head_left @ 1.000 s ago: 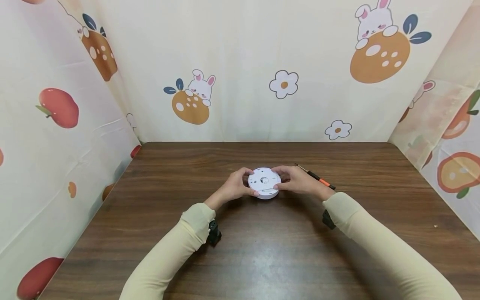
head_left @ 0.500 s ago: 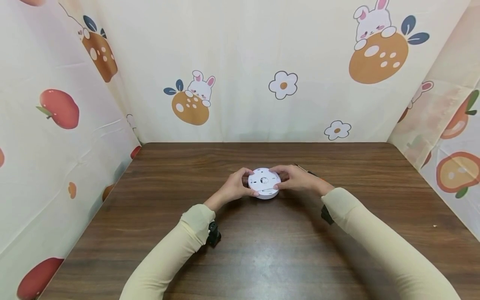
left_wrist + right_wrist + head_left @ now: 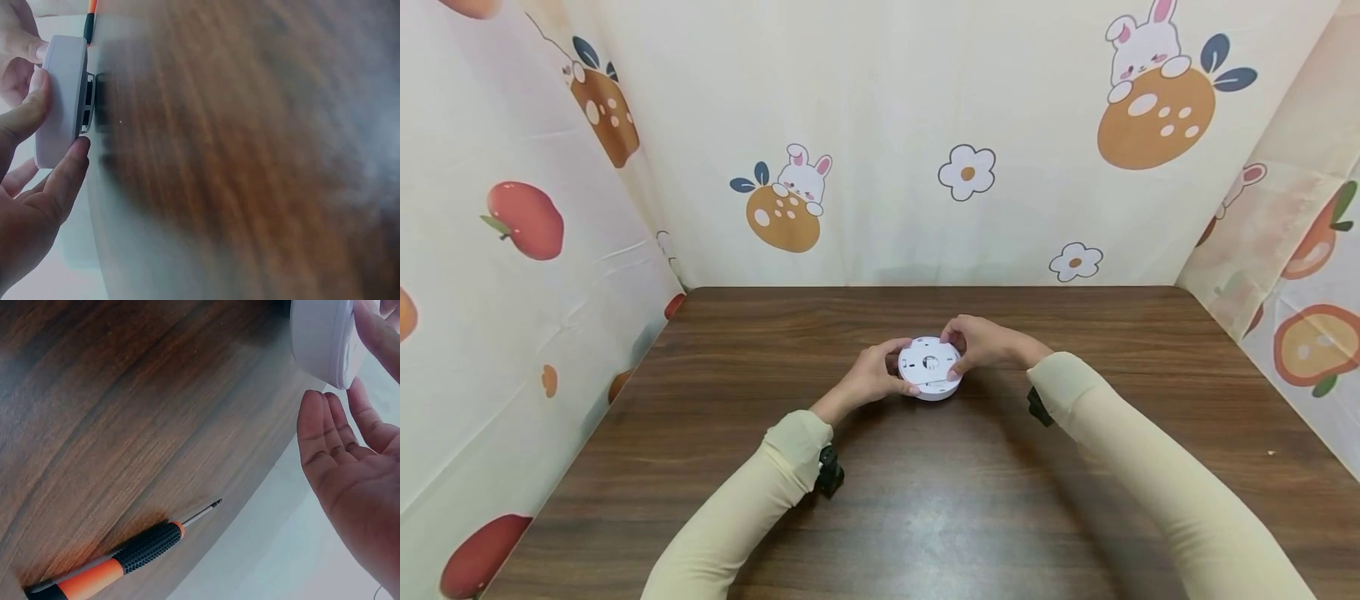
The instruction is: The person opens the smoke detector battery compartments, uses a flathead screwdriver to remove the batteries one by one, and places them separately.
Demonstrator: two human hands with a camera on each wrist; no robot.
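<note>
In the head view a round white smoke detector (image 3: 932, 387) is held with its flat, slotted back facing up. My left hand (image 3: 871, 375) grips its left side, thumb at the near rim and fingers at the far rim. My right hand (image 3: 988, 343) pinches the right edge of the back, thumb (image 3: 378, 337) on the flat face and forefinger at the rim; its other fingers extend below in the right wrist view. Seen side-on in the left wrist view, the detector (image 3: 61, 100) has a raised part with dark openings on its underside, close over the table.
An orange and black screwdriver (image 3: 150, 547) lies on the brown wooden table (image 3: 925, 517), hidden behind the right arm in the head view. A tiny pale speck (image 3: 1272, 453) sits at the table's right. Patterned curtains (image 3: 880, 125) enclose the back and sides.
My right hand has shifted slightly up and away, its fingers more bent at the detector's right edge. The screwdriver has become covered by the right arm. The left hand keeps its hold.
</note>
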